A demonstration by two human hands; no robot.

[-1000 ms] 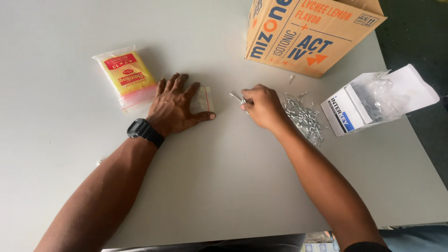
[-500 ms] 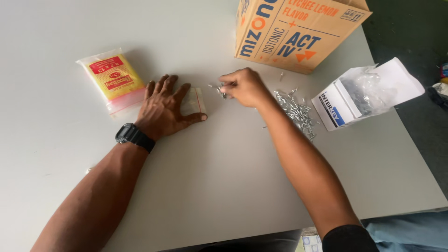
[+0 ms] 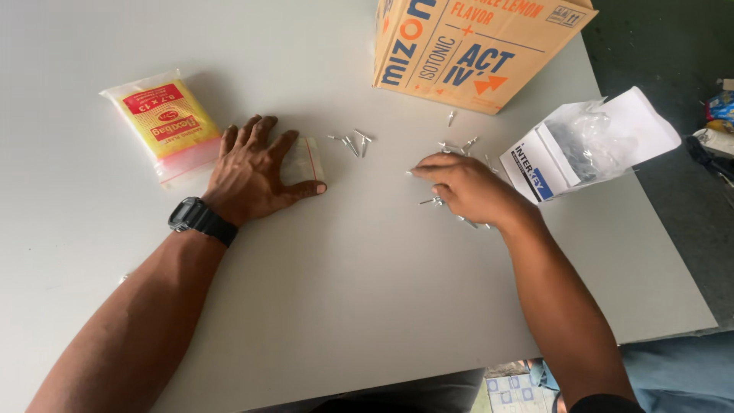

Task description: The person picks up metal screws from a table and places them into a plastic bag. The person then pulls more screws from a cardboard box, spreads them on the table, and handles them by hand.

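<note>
My left hand (image 3: 256, 172) lies flat on the white table, palm down, pressing on a small clear zip bag (image 3: 301, 160) with a red strip. A black watch sits on that wrist. A few loose metal rivets (image 3: 350, 142) lie just right of the bag. My right hand (image 3: 466, 187) rests over a scattered pile of rivets (image 3: 459, 145), fingers spread and pointing left, with nothing clearly gripped.
A yellow and red packet of small bags (image 3: 164, 122) lies left of my left hand. An orange cardboard box (image 3: 474, 50) stands at the back. An opened white box (image 3: 589, 141) with a clear plastic liner sits at the right, near the table edge (image 3: 673, 268).
My right hand carried rivets to the spot beside the bag, left them there, and moved back right onto the pile. The left hand stayed on the bag.
</note>
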